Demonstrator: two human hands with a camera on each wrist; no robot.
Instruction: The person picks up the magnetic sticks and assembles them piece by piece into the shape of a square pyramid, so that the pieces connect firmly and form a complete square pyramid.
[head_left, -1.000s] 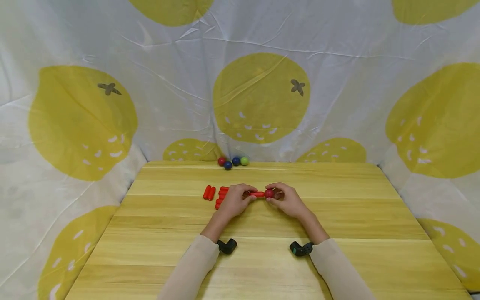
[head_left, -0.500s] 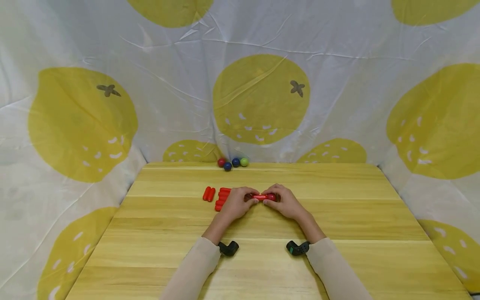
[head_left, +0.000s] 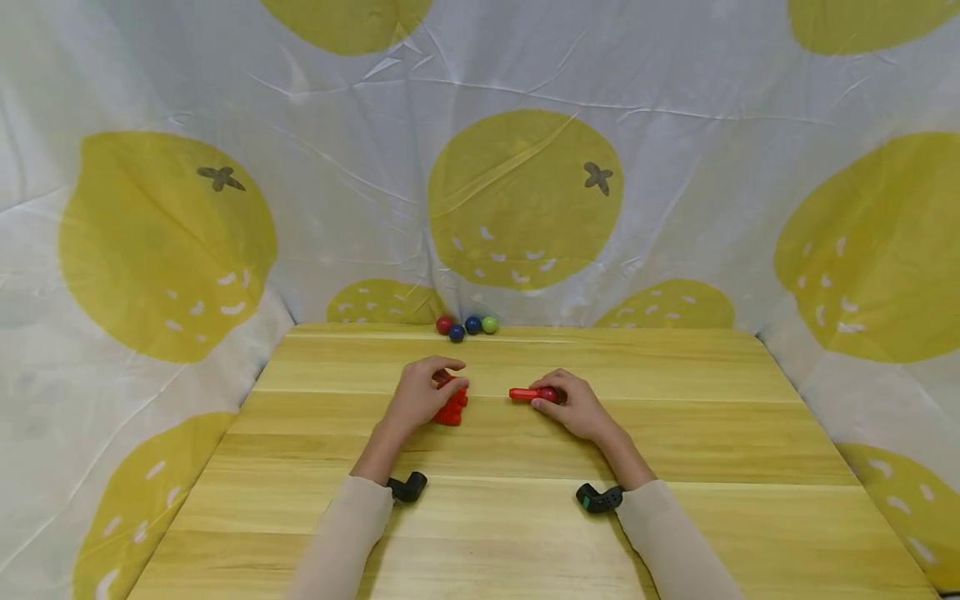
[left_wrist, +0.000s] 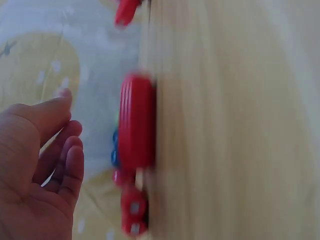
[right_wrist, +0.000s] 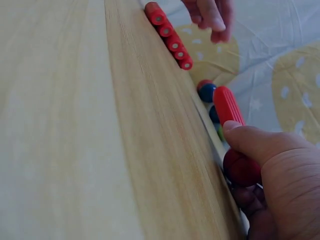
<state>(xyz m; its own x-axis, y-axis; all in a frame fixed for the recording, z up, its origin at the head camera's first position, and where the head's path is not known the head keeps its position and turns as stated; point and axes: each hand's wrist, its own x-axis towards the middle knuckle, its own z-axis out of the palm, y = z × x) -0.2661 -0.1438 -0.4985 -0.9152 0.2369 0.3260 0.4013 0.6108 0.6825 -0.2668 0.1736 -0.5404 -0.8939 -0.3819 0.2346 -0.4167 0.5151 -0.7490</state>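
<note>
In my right hand [head_left: 576,405] I hold a red ball [right_wrist: 239,167] with a ribbed red rod [right_wrist: 228,104] sticking out from it to the left; my thumb lies where they meet. Ball and rod appear joined end to end. My left hand [head_left: 420,390] hovers at a row of red rods [head_left: 450,412], partly covering them in the head view. Its fingers are loosely bent and grip nothing; the left wrist view shows a gap between this hand [left_wrist: 37,165] and the blurred nearest rod [left_wrist: 136,125]. Pale discs mark the rod ends [right_wrist: 175,46] in the right wrist view.
At the table's back edge sit a red ball [head_left: 444,325], two blue balls [head_left: 457,333] and a green ball [head_left: 490,324]. A cloth printed with lemons [head_left: 525,200] hangs behind the wooden table [head_left: 712,400]. Black wrist cameras [head_left: 600,498] jut from both sleeves.
The left hand has let go of the held rod and moved left to the row of rods. My right hand keeps the ball and rod, nearly in place.
</note>
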